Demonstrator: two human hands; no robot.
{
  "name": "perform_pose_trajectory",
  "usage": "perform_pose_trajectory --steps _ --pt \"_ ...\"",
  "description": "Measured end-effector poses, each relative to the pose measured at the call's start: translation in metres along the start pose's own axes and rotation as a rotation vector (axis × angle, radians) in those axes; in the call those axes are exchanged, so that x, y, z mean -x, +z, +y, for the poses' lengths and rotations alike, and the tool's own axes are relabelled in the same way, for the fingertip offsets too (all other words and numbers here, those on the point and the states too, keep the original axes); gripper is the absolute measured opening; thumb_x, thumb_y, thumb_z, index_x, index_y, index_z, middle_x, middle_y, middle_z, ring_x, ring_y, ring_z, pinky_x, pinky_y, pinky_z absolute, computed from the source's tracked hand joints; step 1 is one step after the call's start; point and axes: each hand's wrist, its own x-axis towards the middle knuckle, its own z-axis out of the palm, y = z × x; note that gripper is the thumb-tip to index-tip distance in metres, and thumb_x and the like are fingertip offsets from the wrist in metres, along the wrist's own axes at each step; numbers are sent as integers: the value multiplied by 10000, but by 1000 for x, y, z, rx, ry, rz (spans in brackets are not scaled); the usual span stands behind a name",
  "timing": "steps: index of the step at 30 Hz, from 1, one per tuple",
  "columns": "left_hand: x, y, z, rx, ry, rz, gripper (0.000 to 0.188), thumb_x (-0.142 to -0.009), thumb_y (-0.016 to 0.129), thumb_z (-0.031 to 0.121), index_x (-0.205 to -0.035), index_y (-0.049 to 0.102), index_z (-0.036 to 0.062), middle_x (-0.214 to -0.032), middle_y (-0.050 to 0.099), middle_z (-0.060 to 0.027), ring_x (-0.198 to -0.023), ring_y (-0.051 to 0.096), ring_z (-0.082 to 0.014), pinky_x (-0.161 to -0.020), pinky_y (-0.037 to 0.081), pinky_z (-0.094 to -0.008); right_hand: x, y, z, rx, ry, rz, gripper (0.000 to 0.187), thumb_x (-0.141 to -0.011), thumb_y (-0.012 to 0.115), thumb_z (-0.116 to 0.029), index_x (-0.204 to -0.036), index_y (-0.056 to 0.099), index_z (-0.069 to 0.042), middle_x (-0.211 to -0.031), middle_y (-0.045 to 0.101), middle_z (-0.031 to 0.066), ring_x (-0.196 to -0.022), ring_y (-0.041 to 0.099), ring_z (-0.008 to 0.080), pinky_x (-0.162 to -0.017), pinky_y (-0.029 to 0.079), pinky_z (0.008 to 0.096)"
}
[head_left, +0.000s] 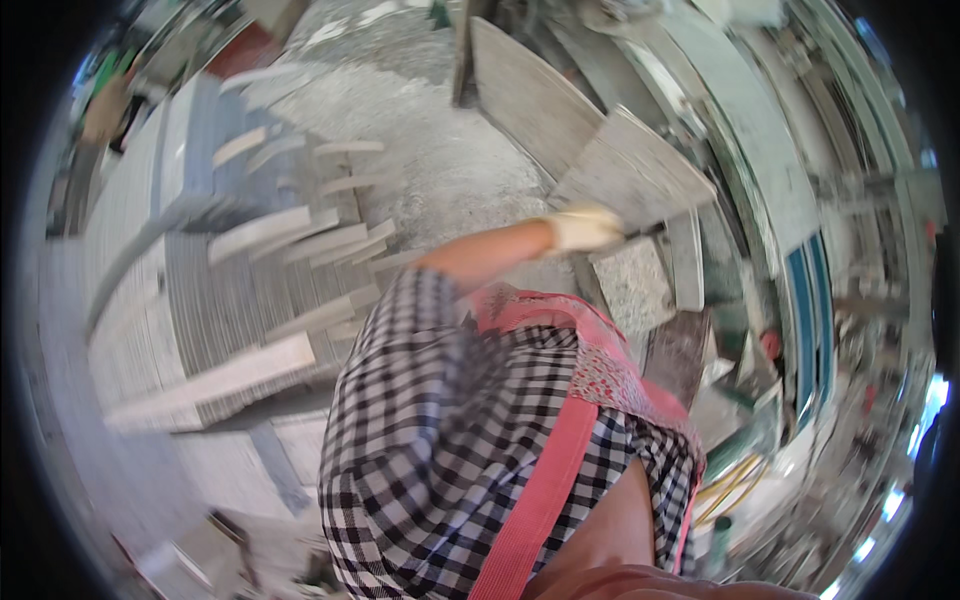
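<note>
Slab [650, 170] seems touched by the left hand [585, 229] at the floor's [430, 150] right edge; how far the blurred grip is closed, or on what, cannot be told. Sheets [215, 300] are stacked along the left edge; a second slab [530, 95] is left unstacked. The right hand is unseen.

The dusty grey floor [425, 135] carries closely packed grey slabs [215, 310] at left; whether the broad panels [640, 170] at right rest on it is unclear.
</note>
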Motion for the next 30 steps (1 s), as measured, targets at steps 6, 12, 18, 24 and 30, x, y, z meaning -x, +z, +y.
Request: perform_pose_trajectory --steps 6,12,18,24,30 --pt "182 9 -128 223 -739 475 390 -846 590 361 -1025 703 34 -869 726 -111 -837 685 -238 -750 519 -380 39 19 24 652 -496 132 228 -770 662 -249 -924 686 -83 -814 680 123 -843 690 298 -756 529 379" --pt "273 67 -177 718 -942 677 280 -833 626 267 -913 682 4 -840 684 -66 -709 613 -169 -654 472 -303 46 4 -73 -570 282 65 358 -914 558 -362 -981 655 -24 -769 670 72 -702 645 156 -650 502 291" --pt "290 64 -182 774 -1018 522 232 -859 621 239 -914 674 20 -828 679 -62 -721 617 -141 -653 473 -283 78 5 -99 -502 257 87 377 -947 530 -380 -1010 658 -31 -780 692 104 -690 662 168 -658 515 273" --pt "208 24 -193 617 -932 403 308 -897 629 259 -985 628 -37 -899 699 -109 -825 671 -173 -709 511 -272 62 26 -59 -618 615 61 373 -902 541 -348 -1024 674 -21 -782 724 143 -692 705 220 -653 556 293" --pt "74 -26 -159 461 -749 311 379 -953 576 276 -1127 629 -57 -992 698 -133 -939 661 -199 -876 514 -297 22 12 -82 -765 500 131 357 -900 546 -352 -1008 682 -41 -780 724 145 -689 704 229 -657 560 316"
